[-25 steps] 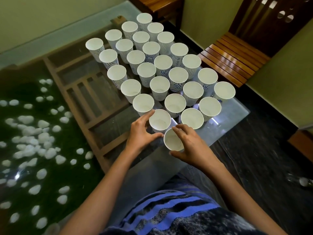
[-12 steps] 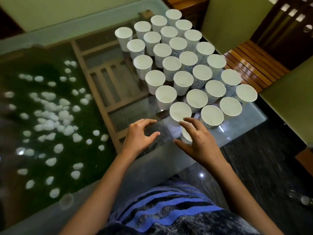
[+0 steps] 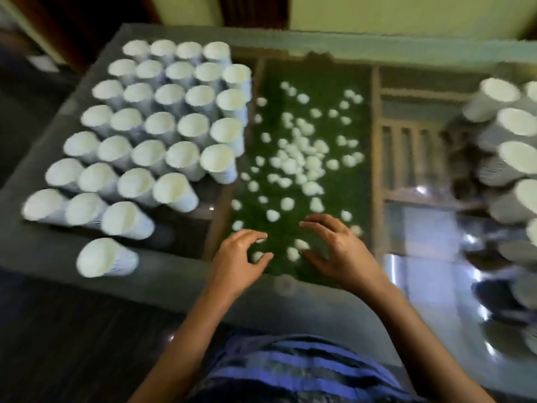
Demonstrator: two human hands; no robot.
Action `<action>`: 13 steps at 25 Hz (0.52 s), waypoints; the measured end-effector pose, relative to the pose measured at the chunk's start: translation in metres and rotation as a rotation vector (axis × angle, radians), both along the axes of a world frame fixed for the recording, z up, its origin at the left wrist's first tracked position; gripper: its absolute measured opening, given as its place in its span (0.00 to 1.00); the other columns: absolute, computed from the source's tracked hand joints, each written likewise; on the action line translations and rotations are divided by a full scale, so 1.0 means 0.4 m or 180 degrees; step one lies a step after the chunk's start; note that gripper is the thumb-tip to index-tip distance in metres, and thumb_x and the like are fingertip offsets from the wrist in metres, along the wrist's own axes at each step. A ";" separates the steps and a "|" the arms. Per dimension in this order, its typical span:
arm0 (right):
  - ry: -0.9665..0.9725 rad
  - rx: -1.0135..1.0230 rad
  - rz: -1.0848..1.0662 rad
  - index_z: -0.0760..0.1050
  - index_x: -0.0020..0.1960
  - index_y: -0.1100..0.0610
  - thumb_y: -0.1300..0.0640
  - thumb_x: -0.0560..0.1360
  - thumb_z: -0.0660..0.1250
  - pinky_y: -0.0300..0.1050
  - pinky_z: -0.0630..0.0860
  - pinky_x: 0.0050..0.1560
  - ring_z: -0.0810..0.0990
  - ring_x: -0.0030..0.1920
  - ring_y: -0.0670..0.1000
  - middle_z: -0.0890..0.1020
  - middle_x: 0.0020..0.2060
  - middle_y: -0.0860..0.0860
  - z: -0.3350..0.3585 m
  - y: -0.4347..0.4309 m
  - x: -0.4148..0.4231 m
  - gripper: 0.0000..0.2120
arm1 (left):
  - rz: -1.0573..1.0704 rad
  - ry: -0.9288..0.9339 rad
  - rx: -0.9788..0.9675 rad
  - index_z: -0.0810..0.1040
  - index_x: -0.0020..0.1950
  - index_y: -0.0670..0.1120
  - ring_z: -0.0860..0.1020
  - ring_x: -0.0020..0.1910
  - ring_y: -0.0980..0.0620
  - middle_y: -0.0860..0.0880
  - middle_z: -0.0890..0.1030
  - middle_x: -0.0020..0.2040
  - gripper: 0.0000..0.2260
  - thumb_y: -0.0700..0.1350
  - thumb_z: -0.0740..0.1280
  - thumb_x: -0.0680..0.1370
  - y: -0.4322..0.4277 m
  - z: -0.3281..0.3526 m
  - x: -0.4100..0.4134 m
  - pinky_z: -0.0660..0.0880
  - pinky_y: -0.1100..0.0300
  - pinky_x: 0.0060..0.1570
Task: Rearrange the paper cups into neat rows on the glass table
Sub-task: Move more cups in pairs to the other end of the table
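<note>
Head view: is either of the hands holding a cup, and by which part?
Nothing is held. The left hand and right hand are empty, fingers loosely curled, over the glass table between the two groups of paper cups.

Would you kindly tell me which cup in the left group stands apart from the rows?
The lone paper cup nearest the person, in front of the block of cups; the others there stand packed in rows.
</note>
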State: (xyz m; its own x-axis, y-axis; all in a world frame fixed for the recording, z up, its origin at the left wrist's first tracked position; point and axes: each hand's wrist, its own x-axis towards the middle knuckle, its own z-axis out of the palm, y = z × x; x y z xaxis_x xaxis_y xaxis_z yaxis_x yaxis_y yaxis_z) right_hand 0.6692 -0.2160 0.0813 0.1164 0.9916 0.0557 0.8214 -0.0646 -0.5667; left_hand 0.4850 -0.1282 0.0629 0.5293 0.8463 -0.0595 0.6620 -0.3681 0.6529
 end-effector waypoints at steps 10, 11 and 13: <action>0.0156 -0.0080 0.1302 0.74 0.63 0.59 0.55 0.69 0.72 0.54 0.78 0.52 0.77 0.57 0.57 0.76 0.59 0.57 -0.008 0.433 -0.472 0.24 | 0.1309 0.0259 0.0985 0.79 0.54 0.40 0.77 0.54 0.40 0.41 0.78 0.55 0.22 0.42 0.78 0.63 0.236 0.013 -0.515 0.74 0.48 0.55; 0.0163 -0.0140 0.1398 0.73 0.64 0.59 0.55 0.69 0.72 0.54 0.77 0.53 0.76 0.58 0.57 0.75 0.60 0.57 -0.009 0.455 -0.504 0.24 | 0.1403 0.0284 0.0900 0.78 0.56 0.40 0.76 0.55 0.40 0.41 0.78 0.56 0.25 0.44 0.78 0.62 0.240 0.009 -0.544 0.73 0.49 0.56; 0.0082 -0.0244 0.1545 0.71 0.65 0.59 0.55 0.69 0.72 0.54 0.76 0.57 0.74 0.60 0.57 0.74 0.62 0.57 -0.015 0.494 -0.557 0.26 | 0.1525 0.0392 0.0634 0.74 0.62 0.40 0.74 0.58 0.41 0.41 0.76 0.60 0.32 0.49 0.78 0.62 0.242 -0.003 -0.590 0.72 0.50 0.57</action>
State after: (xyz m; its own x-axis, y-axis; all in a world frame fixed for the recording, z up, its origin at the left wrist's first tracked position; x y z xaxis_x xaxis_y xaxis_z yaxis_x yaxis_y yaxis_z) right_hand 0.4465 -0.0183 0.0752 -0.3599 0.9329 -0.0162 0.7526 0.2800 -0.5959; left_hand 0.2492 -0.0314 0.0615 0.0798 0.9928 0.0898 0.8537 -0.1146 0.5081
